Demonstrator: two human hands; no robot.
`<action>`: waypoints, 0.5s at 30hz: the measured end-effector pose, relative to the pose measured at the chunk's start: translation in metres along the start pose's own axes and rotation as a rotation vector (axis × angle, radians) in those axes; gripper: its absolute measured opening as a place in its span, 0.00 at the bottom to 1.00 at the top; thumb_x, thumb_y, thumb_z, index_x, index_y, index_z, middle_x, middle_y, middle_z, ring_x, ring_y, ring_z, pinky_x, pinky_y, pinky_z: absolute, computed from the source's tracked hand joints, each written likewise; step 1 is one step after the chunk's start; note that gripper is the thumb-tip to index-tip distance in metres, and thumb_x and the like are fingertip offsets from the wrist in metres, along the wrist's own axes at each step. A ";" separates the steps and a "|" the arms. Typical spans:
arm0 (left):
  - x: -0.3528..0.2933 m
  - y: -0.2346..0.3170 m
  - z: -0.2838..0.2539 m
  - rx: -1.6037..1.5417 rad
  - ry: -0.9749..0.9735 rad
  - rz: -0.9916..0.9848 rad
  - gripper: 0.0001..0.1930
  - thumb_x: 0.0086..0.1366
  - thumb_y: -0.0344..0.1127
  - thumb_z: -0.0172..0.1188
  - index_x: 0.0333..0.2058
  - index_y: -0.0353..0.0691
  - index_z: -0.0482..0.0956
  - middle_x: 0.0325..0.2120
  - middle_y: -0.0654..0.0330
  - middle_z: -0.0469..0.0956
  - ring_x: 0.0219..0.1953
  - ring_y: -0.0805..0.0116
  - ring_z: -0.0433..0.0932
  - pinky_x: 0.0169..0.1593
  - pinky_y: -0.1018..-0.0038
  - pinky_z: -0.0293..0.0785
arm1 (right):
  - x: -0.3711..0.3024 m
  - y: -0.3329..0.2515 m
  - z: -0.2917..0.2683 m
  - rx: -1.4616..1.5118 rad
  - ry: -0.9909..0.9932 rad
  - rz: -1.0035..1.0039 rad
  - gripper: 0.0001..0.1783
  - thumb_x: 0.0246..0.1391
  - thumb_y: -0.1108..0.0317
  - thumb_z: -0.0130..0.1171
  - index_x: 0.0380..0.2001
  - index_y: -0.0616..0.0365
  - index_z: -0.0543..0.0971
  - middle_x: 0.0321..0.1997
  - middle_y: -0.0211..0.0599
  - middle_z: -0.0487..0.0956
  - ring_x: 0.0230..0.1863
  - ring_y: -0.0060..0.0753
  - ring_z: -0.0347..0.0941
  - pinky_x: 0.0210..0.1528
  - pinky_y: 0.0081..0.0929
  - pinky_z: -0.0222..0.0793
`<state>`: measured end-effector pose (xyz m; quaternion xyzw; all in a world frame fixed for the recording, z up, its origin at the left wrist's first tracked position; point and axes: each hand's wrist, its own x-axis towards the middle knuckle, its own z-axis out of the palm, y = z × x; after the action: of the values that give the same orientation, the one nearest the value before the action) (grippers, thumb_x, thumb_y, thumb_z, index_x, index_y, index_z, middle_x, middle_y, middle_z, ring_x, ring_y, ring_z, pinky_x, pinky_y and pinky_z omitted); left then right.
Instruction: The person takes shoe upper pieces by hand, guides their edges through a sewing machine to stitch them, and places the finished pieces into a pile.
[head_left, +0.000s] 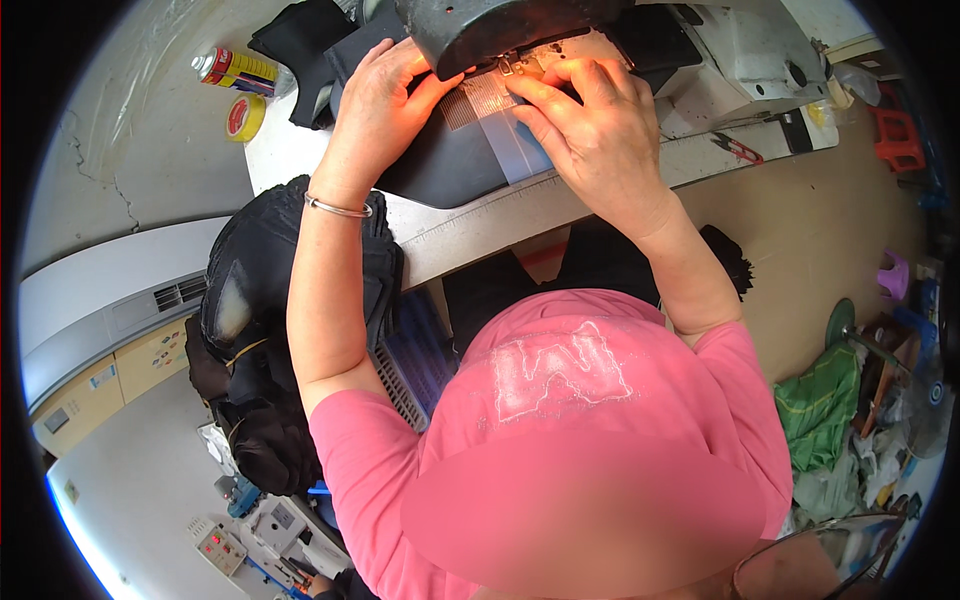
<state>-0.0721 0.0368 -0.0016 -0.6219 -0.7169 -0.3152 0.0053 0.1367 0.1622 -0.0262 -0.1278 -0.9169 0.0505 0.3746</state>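
A dark, flat panel (450, 165) lies on the white sewing table (440, 240), its far part under the head of the sewing machine (500, 35), its rounded near border stopping just short of the table's front edge, so that a white strip with ruler marks shows between the two. On the panel lie a finely striped strip (462, 108) and a pale, see-through band. The left hand (385, 105) is half open, fingers bent and thumb stretched to the striped strip beside the machine head; whether it pinches anything cannot be told. The right hand (605, 130) is partly curled near the presser foot (507, 68), forefinger and thumb reaching to the work; its grip cannot be made out either. Red-handled snips (738, 148) lie near the front edge, toward the right end, leaving a white stretch between them and the panel. Black cloth pieces (300, 50) crowd the far left corner, and a black pile (270, 260) stands against the front edge's left end.
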 end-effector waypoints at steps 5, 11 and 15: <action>0.000 -0.002 -0.001 -0.014 -0.009 -0.012 0.11 0.66 0.35 0.62 0.46 0.46 0.84 0.47 0.61 0.84 0.51 0.56 0.80 0.69 0.57 0.63 | -0.001 0.004 0.006 -0.018 0.031 -0.036 0.13 0.55 0.53 0.66 0.42 0.39 0.88 0.41 0.27 0.76 0.49 0.34 0.69 0.50 0.34 0.63; 0.006 -0.004 -0.005 0.062 0.044 -0.007 0.09 0.66 0.32 0.66 0.43 0.38 0.85 0.40 0.56 0.85 0.42 0.57 0.84 0.47 0.70 0.77 | 0.000 0.003 0.005 -0.002 0.033 -0.033 0.13 0.55 0.54 0.67 0.43 0.38 0.88 0.41 0.27 0.77 0.48 0.34 0.70 0.50 0.34 0.63; -0.001 -0.004 -0.009 0.070 0.035 0.022 0.09 0.66 0.31 0.65 0.44 0.39 0.84 0.41 0.57 0.85 0.45 0.56 0.83 0.54 0.69 0.74 | 0.000 0.000 0.000 0.014 0.023 -0.009 0.15 0.57 0.58 0.66 0.49 0.37 0.86 0.41 0.21 0.76 0.46 0.31 0.70 0.51 0.34 0.64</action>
<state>-0.0793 0.0318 0.0036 -0.6235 -0.7205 -0.3005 0.0429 0.1368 0.1625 -0.0261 -0.1215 -0.9127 0.0539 0.3863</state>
